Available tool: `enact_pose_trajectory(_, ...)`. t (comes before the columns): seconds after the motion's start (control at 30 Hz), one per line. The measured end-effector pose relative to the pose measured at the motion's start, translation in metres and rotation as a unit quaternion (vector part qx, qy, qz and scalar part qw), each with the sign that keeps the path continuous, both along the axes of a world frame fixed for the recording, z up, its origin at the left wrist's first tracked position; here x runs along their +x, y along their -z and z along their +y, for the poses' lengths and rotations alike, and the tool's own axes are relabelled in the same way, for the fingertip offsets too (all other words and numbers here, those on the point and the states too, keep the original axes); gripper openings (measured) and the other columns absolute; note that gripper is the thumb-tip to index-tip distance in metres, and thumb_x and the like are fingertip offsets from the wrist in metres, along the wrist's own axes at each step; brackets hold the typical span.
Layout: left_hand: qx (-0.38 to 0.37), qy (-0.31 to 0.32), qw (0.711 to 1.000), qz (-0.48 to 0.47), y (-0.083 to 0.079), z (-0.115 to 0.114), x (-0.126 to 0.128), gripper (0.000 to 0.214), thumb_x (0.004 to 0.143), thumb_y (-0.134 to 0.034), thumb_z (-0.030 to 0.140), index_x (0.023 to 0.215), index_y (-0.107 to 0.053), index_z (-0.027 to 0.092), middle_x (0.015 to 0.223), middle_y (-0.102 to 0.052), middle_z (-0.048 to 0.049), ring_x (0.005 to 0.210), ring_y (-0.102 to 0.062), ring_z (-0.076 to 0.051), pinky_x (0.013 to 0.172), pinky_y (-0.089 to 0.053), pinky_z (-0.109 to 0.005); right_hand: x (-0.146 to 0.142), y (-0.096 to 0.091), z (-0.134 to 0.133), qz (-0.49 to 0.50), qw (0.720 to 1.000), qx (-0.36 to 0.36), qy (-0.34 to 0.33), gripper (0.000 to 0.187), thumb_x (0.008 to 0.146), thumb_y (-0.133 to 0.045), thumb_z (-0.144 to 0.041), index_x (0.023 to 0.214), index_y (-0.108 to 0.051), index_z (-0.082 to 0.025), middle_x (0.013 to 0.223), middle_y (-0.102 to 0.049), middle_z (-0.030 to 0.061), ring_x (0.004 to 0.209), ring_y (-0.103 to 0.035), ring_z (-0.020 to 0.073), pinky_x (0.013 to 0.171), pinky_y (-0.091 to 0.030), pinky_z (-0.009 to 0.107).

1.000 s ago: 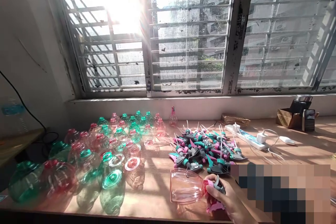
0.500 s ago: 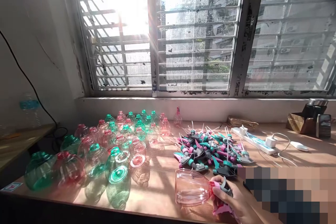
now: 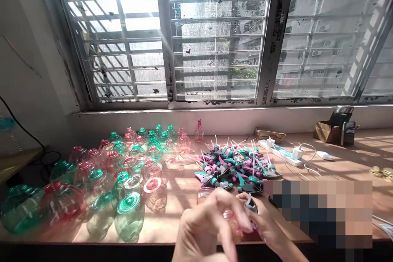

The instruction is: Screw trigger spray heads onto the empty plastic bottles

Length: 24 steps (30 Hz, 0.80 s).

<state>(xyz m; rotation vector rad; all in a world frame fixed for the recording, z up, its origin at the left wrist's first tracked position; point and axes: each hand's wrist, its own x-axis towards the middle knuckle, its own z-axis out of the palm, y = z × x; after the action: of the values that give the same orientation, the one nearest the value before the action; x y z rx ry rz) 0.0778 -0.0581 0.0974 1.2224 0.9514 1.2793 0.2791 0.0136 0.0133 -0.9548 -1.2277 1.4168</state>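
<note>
My right hand (image 3: 262, 221) is closed around the grey-and-pink trigger spray head (image 3: 251, 204) at the neck of a clear pink bottle (image 3: 204, 193). The bottle lies sideways, its base to the left, and is mostly hidden. In front of it hangs my left hand (image 3: 208, 225), slightly blurred, with fingers bent and apart and nothing visible in them. Just beyond the hands lies a heap of trigger spray heads (image 3: 233, 166) in teal, pink and dark grey, several with thin white tubes sticking up.
Several open-necked green bottles (image 3: 128, 190) and pink bottles (image 3: 152, 176) stand at the left of the wooden table (image 3: 172, 223). Behind the heap, a power strip (image 3: 284, 153) with plugged-in chargers trails white cables. A brown box (image 3: 326, 132) and a phone (image 3: 348, 132) stand farther right.
My left hand has come into view in front of the pink bottle, hiding most of it. My right hand still grips the spray head. The view has swung a little to the right.
</note>
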Motion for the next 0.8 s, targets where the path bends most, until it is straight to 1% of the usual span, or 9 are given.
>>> enact_pose_trajectory(0.1, 0.05, -0.063, 0.997, 0.001, -0.012, 0.032, -0.025, 0.056, 0.087, -0.066, 0.071, 0.112, -0.08, 0.022, 0.135, -0.073, -0.0081, 0.142, -0.051, -0.042, 0.123, -0.037, -0.052, -0.003, 0.0, 0.001, 0.05, 0.999, 0.004, -0.002, 0.052, 0.072, -0.088, -0.062, 0.093, -0.063, -0.021, 0.067, -0.064, -0.0028, 0.057, -0.063, 0.0184, 0.057, -0.059, 0.035)
enact_pose_trajectory(0.13, 0.069, -0.135, 0.988, 0.041, -0.009, 0.04, -0.034, 0.056, 0.09, -0.065, 0.069, 0.119, -0.078, 0.023, 0.141, -0.069, -0.0082, 0.147, -0.047, -0.039, 0.125, -0.033, -0.049, -0.003, 0.001, 0.002, 0.061, 0.998, 0.004, -0.002, 0.052, 0.072, -0.089, -0.06, 0.093, -0.062, -0.02, 0.067, -0.064, -0.003, 0.057, -0.063, 0.0176, 0.055, -0.059, 0.034)
enact_pose_trajectory(0.17, 0.056, -0.146, 0.982, 0.102, -0.004, 0.046, -0.042, 0.062, 0.092, -0.06, 0.071, 0.132, -0.071, 0.025, 0.15, -0.063, -0.0076, 0.152, -0.04, -0.036, 0.127, -0.029, -0.046, -0.004, 0.003, 0.002, 0.069, 0.998, 0.003, -0.002, 0.053, 0.072, -0.09, -0.059, 0.093, -0.062, -0.02, 0.067, -0.065, -0.0029, 0.057, -0.064, 0.0174, 0.054, -0.06, 0.032)
enact_pose_trajectory(0.27, 0.015, -0.117, 0.984, 0.135, 0.022, 0.055, -0.053, 0.077, 0.094, -0.053, 0.074, 0.148, -0.057, 0.019, 0.149, -0.062, -0.0175, 0.148, -0.045, -0.042, 0.124, -0.03, -0.056, -0.004, 0.008, 0.004, 0.078, 0.997, 0.005, -0.003, 0.053, 0.071, -0.091, -0.058, 0.093, -0.061, -0.02, 0.066, -0.067, -0.003, 0.056, -0.065, 0.0171, 0.054, -0.059, 0.031)
enact_pose_trajectory(0.47, 0.058, 0.006, 0.988, 0.146, 0.061, 0.063, -0.047, 0.091, 0.081, -0.064, 0.082, 0.152, -0.055, 0.025, 0.102, -0.081, -0.008, 0.1, -0.072, -0.034, 0.095, -0.055, -0.044, -0.004, 0.013, 0.006, 0.072, 0.997, 0.017, -0.005, 0.052, 0.075, -0.089, -0.057, 0.097, -0.061, -0.019, 0.068, -0.071, -0.0018, 0.057, -0.067, 0.0174, 0.057, -0.061, 0.033)
enact_pose_trajectory(0.6, 0.041, 0.044, 0.994, 0.091, 0.079, 0.071, -0.055, 0.101, 0.078, -0.075, 0.075, 0.16, -0.039, 0.028, 0.123, -0.074, -0.0118, 0.095, -0.073, -0.03, 0.078, -0.059, -0.037, -0.005, 0.01, 0.007, 0.06, 0.997, 0.022, -0.033, 0.051, 0.074, -0.089, -0.058, 0.092, -0.062, -0.019, 0.067, -0.071, -0.0018, 0.053, -0.067, 0.0166, 0.052, -0.061, 0.031)
enact_pose_trajectory(0.67, 0.051, 0.059, 0.996, 0.038, 0.085, 0.073, -0.058, 0.102, 0.077, -0.081, 0.069, 0.161, -0.038, 0.031, 0.136, -0.069, -0.0132, 0.113, -0.07, -0.034, 0.094, -0.058, -0.041, -0.004, 0.008, 0.006, 0.062, 0.997, 0.021, -0.041, 0.049, 0.076, -0.088, -0.057, 0.092, -0.062, -0.019, 0.067, -0.071, -0.0018, 0.053, -0.067, 0.0163, 0.052, -0.061, 0.03)
enact_pose_trajectory(0.73, 0.075, 0.041, 0.996, 0.001, 0.089, 0.073, -0.058, 0.102, 0.072, -0.088, 0.063, 0.158, -0.044, 0.032, 0.145, -0.064, -0.0122, 0.139, -0.055, -0.038, 0.118, -0.042, -0.047, -0.004, 0.007, 0.005, 0.063, 0.997, 0.021, -0.034, 0.047, 0.078, -0.088, -0.055, 0.094, -0.062, -0.019, 0.068, -0.071, -0.0014, 0.056, -0.067, 0.0159, 0.055, -0.061, 0.029)
enact_pose_trajectory(0.8, 0.082, 0.027, 0.996, -0.017, 0.094, 0.072, -0.056, 0.099, 0.069, -0.092, 0.058, 0.154, -0.05, 0.031, 0.152, -0.059, -0.0111, 0.152, -0.038, -0.041, 0.126, -0.031, -0.05, -0.003, 0.008, 0.005, 0.063, 0.997, 0.023, -0.031, 0.046, 0.079, -0.088, -0.054, 0.095, -0.062, -0.019, 0.068, -0.072, -0.0013, 0.057, -0.067, 0.0158, 0.055, -0.06, 0.029)
